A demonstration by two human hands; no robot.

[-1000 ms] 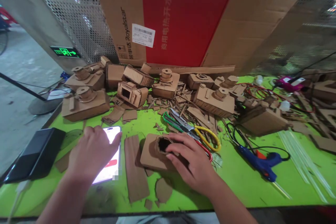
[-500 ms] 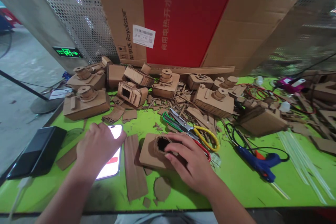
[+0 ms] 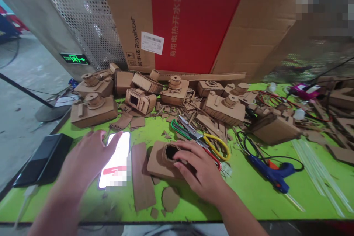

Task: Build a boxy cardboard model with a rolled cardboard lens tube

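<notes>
- Drawn leftward with unclenched left hand (image 3: 85, 158), partly over phone (image 3: 118, 155).
- Leaving room toward table edge (image 3: 193, 222), glue gun (image 3: 267, 171).
- Grasping cardboard box (image 3: 156, 161) in right hand (image 3: 203, 169), tube (image 3: 166, 159) upward, lengthwise left-right.

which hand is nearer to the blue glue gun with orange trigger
Right. The right hand, holding the tan cardboard box, is left of the blue glue gun; the left hand is farther left, at the bright-screened rectangular phone.
</notes>
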